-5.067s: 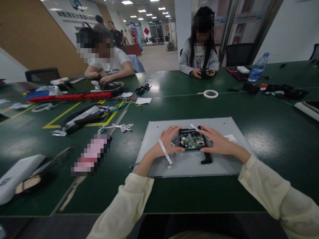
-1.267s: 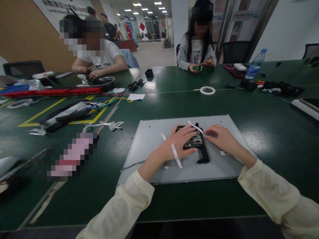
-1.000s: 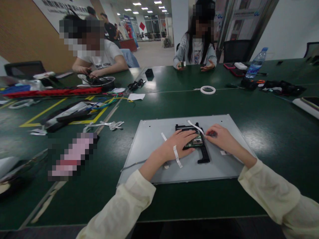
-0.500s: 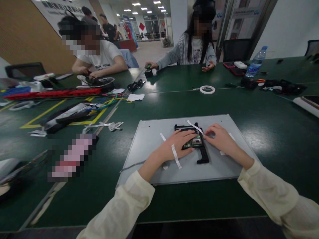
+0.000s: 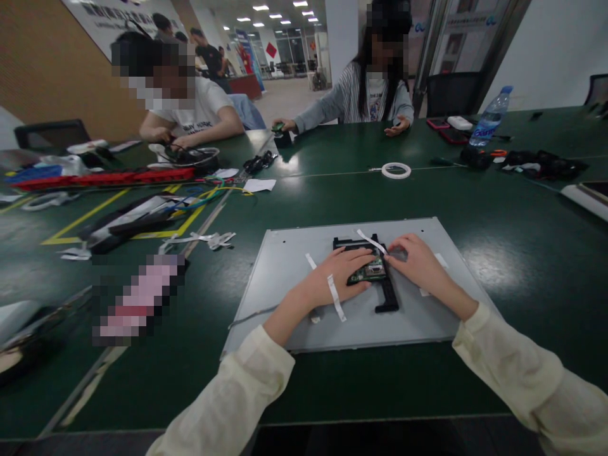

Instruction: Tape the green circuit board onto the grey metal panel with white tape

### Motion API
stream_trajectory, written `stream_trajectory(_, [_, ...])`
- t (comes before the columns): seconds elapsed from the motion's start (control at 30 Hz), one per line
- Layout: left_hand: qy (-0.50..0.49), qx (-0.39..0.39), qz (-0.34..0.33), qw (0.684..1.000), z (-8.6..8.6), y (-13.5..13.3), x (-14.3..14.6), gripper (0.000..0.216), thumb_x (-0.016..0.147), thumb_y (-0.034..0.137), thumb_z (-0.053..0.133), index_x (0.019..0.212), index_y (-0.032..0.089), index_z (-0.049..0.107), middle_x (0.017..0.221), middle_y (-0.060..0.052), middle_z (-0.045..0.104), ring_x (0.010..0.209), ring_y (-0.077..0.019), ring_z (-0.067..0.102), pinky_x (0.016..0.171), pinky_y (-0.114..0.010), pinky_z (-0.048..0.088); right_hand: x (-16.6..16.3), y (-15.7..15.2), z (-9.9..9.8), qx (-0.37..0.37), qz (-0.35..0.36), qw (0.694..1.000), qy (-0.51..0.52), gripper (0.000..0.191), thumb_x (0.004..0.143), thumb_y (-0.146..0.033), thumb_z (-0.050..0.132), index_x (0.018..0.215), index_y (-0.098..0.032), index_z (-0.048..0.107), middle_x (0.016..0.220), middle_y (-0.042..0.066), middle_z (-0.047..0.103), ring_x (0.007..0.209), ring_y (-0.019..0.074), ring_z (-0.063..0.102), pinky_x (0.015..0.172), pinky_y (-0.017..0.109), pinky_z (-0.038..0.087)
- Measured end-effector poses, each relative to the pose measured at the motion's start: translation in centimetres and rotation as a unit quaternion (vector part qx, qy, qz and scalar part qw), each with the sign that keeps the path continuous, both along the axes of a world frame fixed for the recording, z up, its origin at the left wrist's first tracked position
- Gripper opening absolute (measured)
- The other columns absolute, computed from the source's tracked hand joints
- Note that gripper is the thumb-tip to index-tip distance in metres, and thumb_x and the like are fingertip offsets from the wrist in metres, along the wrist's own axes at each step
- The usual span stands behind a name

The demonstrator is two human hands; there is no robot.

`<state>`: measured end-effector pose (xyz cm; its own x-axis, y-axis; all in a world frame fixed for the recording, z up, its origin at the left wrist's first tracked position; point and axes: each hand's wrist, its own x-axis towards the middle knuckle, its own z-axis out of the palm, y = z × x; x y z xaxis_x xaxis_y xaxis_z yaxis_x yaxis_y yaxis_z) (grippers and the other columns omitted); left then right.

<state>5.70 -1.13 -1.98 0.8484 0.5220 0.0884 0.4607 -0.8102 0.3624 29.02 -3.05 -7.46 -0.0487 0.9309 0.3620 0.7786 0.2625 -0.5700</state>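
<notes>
On the grey panel lies a black plastic frame with a green circuit board in it. My left hand rests flat over the board, fingers stretched out, covering its left part. My right hand pinches the lower end of a white tape strip, whose other end reaches over the frame's top edge. Another tape strip crosses the back of my left hand near the wrist. A grey cable runs from the panel's left edge towards that wrist.
A roll of white tape lies beyond the panel on the green table. To the left are crumpled tape scraps and a blurred-out pink object. A water bottle stands far right. Two people sit opposite, hands on other items.
My right hand has shifted slightly left and up along the tape strip, fingertips closer to the frame. My left hand stays on the board.
</notes>
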Motion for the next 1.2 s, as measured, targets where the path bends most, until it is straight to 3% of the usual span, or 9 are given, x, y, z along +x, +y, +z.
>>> stream_trajectory(0.2, [0.010, -0.004, -0.003, 1.000, 0.3, 0.0, 0.0, 0.052, 0.087, 0.038, 0.052, 0.137, 0.025, 0.039, 0.145, -0.008, 0.040, 0.133, -0.0241, 0.037, 0.111, -0.049, 0.023, -0.2, 0.0, 0.6, -0.032, 0.000, 0.999, 0.007, 0.012, 0.078, -0.030, 0.058, 0.073, -0.019, 0.061, 0.080, 0.005, 0.060, 0.077, 0.0191, 0.056, 0.073, 0.033, 0.044])
stream_trajectory(0.33, [0.007, -0.008, 0.002, 1.000, 0.2, 0.1, 0.0, 0.054, 0.087, 0.037, 0.052, 0.137, 0.024, 0.038, 0.145, -0.008, 0.040, 0.132, -0.0234, 0.037, 0.112, -0.048, 0.022, -0.2, -0.3, 1.4, -0.089, -0.002, 0.989, 0.115, 0.016, 0.080, -0.035, 0.057, 0.076, -0.020, 0.059, 0.070, 0.002, 0.064, 0.065, 0.0155, 0.058, 0.063, 0.029, 0.042])
stream_trajectory(0.53, [-0.002, -0.012, 0.013, 1.000, 0.1, 0.1, 0.2, 0.054, 0.086, 0.037, 0.053, 0.136, 0.023, 0.040, 0.142, -0.009, 0.044, 0.130, -0.0243, 0.041, 0.111, -0.048, 0.025, -0.5, 0.0, 1.6, -0.147, -0.016, 0.940, 0.308, 0.028, 0.074, -0.046, 0.061, 0.081, -0.019, 0.059, 0.066, 0.001, 0.063, 0.054, 0.0122, 0.053, 0.045, 0.022, 0.034])
stream_trajectory(0.77, [-0.007, -0.007, 0.018, 1.000, 0.2, 0.0, 0.2, 0.055, 0.086, 0.037, 0.053, 0.137, 0.022, 0.038, 0.142, -0.009, 0.043, 0.129, -0.0240, 0.041, 0.111, -0.047, 0.025, -0.8, -0.5, 3.3, -0.126, -0.016, 0.869, 0.478, 0.024, 0.069, -0.039, 0.069, 0.075, -0.019, 0.058, 0.066, -0.001, 0.058, 0.062, 0.0090, 0.052, 0.057, 0.021, 0.040])
stream_trajectory(0.97, [0.003, -0.005, 0.020, 1.000, 0.2, 0.0, 0.2, 0.057, 0.086, 0.039, 0.053, 0.138, 0.021, 0.038, 0.143, -0.009, 0.042, 0.130, -0.0242, 0.041, 0.111, -0.046, 0.026, -1.0, -0.6, 3.6, -0.196, -0.017, 0.848, 0.493, 0.031, 0.063, -0.042, 0.072, 0.075, -0.018, 0.057, 0.062, -0.002, 0.055, 0.048, 0.0063, 0.039, 0.040, 0.019, 0.019])
stream_trajectory(1.2, [0.010, 0.006, 0.019, 1.000, 0.2, -0.2, 0.3, 0.054, 0.091, 0.049, 0.041, 0.138, 0.022, 0.038, 0.142, -0.009, 0.043, 0.131, -0.0236, 0.040, 0.112, -0.047, 0.021, -1.3, -0.4, 3.3, -0.214, -0.022, 0.853, 0.475, 0.032, 0.062, -0.043, 0.072, 0.076, -0.018, 0.057, 0.063, -0.002, 0.057, 0.049, 0.0061, 0.041, 0.041, 0.019, 0.022])
